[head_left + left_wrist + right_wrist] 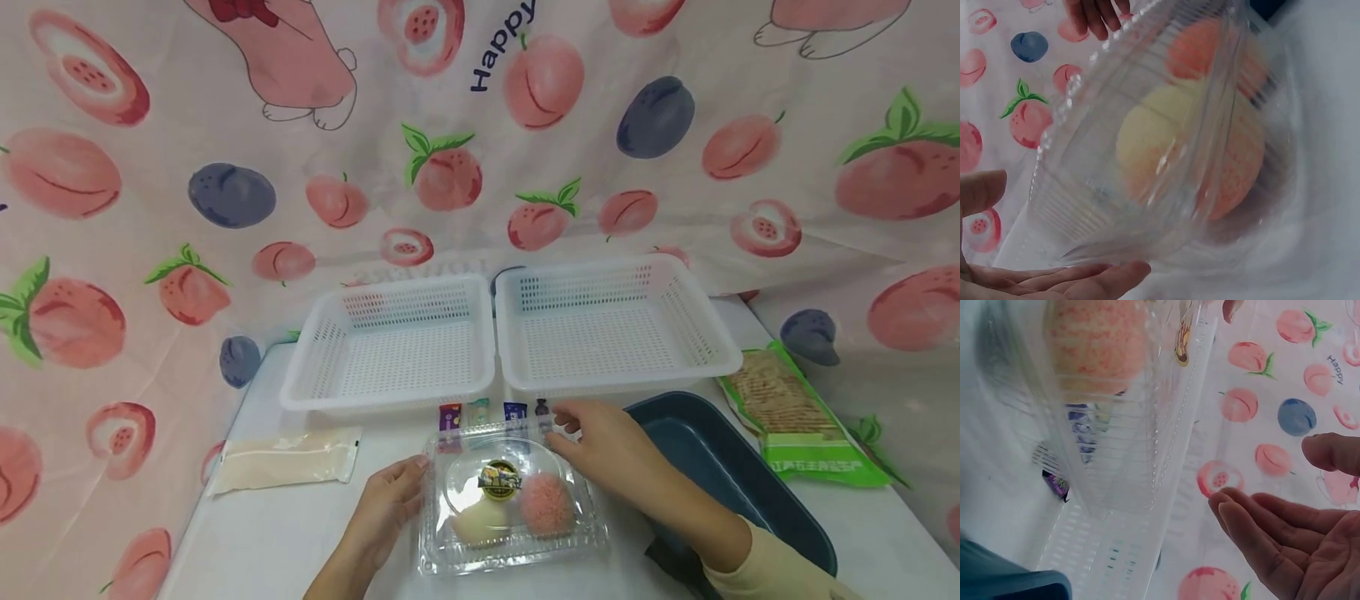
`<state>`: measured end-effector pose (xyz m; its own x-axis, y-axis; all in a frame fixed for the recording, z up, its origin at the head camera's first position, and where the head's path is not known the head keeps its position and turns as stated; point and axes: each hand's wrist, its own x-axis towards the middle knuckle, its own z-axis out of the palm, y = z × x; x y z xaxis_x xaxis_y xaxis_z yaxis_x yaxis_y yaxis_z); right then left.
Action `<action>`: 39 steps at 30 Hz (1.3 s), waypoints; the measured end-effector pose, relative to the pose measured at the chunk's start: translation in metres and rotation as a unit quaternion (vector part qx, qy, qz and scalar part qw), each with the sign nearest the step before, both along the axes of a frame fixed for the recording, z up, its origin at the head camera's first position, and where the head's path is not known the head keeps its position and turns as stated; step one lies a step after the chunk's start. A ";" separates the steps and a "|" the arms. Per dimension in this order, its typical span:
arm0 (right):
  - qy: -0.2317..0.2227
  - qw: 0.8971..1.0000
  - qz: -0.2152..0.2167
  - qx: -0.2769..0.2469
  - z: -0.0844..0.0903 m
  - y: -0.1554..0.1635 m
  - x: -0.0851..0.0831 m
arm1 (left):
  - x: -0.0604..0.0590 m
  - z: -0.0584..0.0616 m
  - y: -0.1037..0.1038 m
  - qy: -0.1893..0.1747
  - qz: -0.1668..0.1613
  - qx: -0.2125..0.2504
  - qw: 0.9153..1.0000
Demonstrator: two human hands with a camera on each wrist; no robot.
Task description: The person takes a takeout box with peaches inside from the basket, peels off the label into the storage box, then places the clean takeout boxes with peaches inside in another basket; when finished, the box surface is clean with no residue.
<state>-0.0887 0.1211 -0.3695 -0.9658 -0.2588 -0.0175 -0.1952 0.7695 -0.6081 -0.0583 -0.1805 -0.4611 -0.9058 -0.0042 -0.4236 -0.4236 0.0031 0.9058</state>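
Two hands settle on a clear pastry box at the front of the table

The clear clamshell box, a pink and a pale ball inside, lies on the white table in front of two white baskets. The left hand rests relaxed fingers on its left edge; the right hand touches the far corner with loose, uncurled fingers. It looks like steadying; lifting would need a firmer two-sided grip

clamshell box, between both hands: clear
cakes inside: pink, pale yellow
baskets beyond: white
tray under right forearm: dark blue
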 end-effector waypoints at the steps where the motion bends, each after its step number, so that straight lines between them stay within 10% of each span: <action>1: 0.003 1.000 0.005 0.005 0.000 -0.002 -0.002 | 0.001 -0.001 0.000 -0.004 0.001 0.007 1.000; 39: -0.030 0.987 0.128 0.091 -0.040 -0.063 -0.022 | 0.010 -0.019 0.002 0.001 -0.006 0.037 0.999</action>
